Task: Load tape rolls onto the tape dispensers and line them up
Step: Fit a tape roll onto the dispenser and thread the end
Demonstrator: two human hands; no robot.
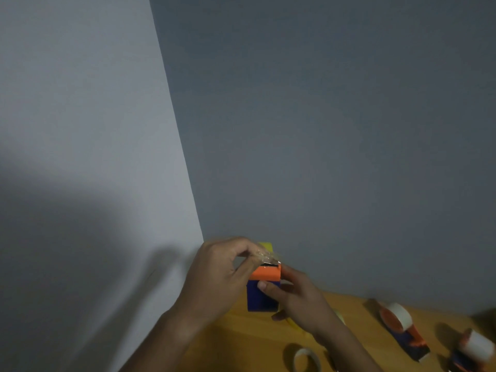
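A blue tape dispenser [261,295] with an orange cutter end [265,273] is held up above the wooden table's far left corner. My right hand [296,299] grips its blue body from the right. My left hand [224,272] pinches a strip of clear tape [264,255] just above the orange end. Two more dispensers with white rolls on them lie on the table at the right, one [402,328] nearer the middle and one [472,353] at the frame's edge. A loose tape roll [307,359] lies near the bottom edge.
The wooden table [255,339] fills the bottom right corner, set against grey walls. Something yellow [265,246] shows behind my left fingers. A yellow piece [294,324] lies under my right hand.
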